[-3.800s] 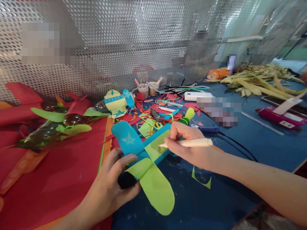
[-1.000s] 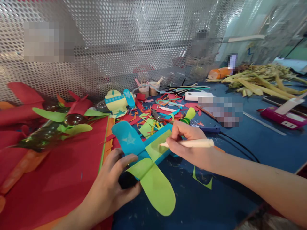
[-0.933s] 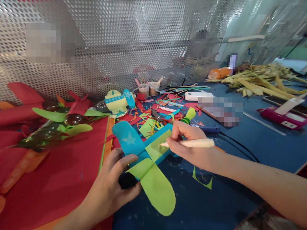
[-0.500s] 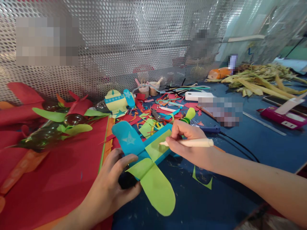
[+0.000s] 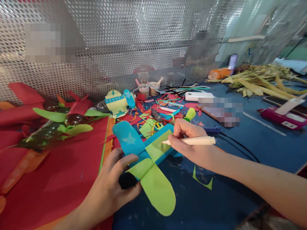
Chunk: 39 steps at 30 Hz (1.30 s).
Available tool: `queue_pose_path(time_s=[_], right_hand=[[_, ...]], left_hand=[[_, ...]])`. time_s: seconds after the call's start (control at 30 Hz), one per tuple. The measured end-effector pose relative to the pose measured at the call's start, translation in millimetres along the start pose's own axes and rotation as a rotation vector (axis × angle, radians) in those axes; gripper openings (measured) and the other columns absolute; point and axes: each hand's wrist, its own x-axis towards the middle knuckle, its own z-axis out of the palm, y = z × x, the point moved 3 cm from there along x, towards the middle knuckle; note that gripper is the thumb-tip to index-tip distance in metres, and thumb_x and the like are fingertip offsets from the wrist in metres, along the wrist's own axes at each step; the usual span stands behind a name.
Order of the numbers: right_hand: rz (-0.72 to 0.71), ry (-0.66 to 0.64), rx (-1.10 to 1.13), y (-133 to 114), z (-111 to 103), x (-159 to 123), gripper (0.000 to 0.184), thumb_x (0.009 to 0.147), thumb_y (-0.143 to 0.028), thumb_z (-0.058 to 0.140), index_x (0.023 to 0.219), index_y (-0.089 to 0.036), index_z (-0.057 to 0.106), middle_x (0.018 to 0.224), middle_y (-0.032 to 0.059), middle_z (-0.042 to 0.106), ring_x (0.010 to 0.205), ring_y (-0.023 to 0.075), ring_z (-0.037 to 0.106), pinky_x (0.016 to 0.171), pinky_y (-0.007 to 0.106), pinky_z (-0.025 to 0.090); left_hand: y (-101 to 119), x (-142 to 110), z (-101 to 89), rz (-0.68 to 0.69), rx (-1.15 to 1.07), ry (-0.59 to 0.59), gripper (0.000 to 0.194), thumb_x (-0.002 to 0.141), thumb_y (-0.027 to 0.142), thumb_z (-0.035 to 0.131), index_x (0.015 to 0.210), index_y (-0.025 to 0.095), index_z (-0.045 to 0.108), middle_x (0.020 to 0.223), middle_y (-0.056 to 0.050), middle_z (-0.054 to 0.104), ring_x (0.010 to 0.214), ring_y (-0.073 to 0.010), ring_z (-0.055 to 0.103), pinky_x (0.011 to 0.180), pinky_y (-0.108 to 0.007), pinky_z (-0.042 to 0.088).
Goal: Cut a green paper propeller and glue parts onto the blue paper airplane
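A blue and green paper plane [image 5: 158, 188] lies tilted across the blue tabletop, with a pale star on its blue wing. My left hand [image 5: 117, 175] grips its near end, fingers on the blue paper and thumb below the green wing. In my right hand [image 5: 189, 137] is a whitish marker pen [image 5: 201, 140], held like a pencil. The pen's tip is at the green panel [image 5: 155, 148] on the plane's body. A lime-green propeller blade [image 5: 191, 113] shows at the plane's far end, partly behind my right hand.
Colourful paper scraps [image 5: 165, 105] lie heaped behind the plane. A yellow and blue plane [image 5: 117, 102] and a red plane with a green bottle stand left, by red sheets [image 5: 72, 179]. A blue corded tool [image 5: 212, 129], phone and purple power strip [image 5: 283, 116] are right.
My right hand has slid the pen tip slightly to the right along the green panel. The left hand and the plane stay nearly still.
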Motion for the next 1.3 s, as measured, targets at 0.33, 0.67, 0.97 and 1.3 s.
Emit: queue_pose_path(time_s=[0.33, 0.67, 0.97, 1.3], right_hand=[[0.005, -0.015, 0.022, 1.9, 0.8, 0.4, 0.028, 0.075, -0.013, 0.054, 0.062, -0.021, 0.03, 0.054, -0.0083, 0.035, 0.048, 0.0069, 0.031, 0.044, 0.021, 0.023], [0.018, -0.053, 0.045, 0.0, 0.7, 1.4, 0.027, 0.076, -0.016, 0.054, 0.062, -0.021, 0.031, 0.055, -0.0076, 0.038, 0.048, 0.007, 0.033, 0.045, 0.021, 0.026], [0.04, -0.067, 0.024, -1.2, 0.1, 1.2, 0.026, 0.075, -0.017, 0.055, 0.062, -0.021, 0.032, 0.054, -0.0079, 0.038, 0.046, 0.0068, 0.032, 0.043, 0.021, 0.025], [0.012, -0.027, 0.052, -0.3, 0.2, 1.1, 0.027, 0.075, -0.013, 0.053, 0.062, -0.022, 0.03, 0.053, -0.0085, 0.034, 0.046, 0.0067, 0.03, 0.043, 0.021, 0.023]], left_hand=[[0.9, 2.1, -1.4, -0.017, -0.002, 0.017, 0.04, 0.074, 0.022, 0.06, 0.112, 0.022, 0.046, 0.098, -0.009, 0.054, 0.091, -0.024, 0.058, 0.07, -0.035, 0.053], [0.9, 1.1, -1.6, -0.006, 0.006, 0.004, 0.041, 0.074, 0.022, 0.06, 0.113, 0.021, 0.045, 0.098, -0.009, 0.054, 0.091, -0.0249, 0.058, 0.07, -0.036, 0.052], [-1.1, -0.4, -0.3, -0.021, -0.027, 0.0, 0.041, 0.076, 0.021, 0.058, 0.114, 0.022, 0.043, 0.1, -0.009, 0.05, 0.089, -0.023, 0.056, 0.068, -0.034, 0.051], [-0.6, 0.7, -0.3, -0.004, -0.01, -0.001, 0.041, 0.075, 0.021, 0.059, 0.114, 0.021, 0.044, 0.099, -0.009, 0.05, 0.087, -0.0227, 0.057, 0.067, -0.033, 0.052]])
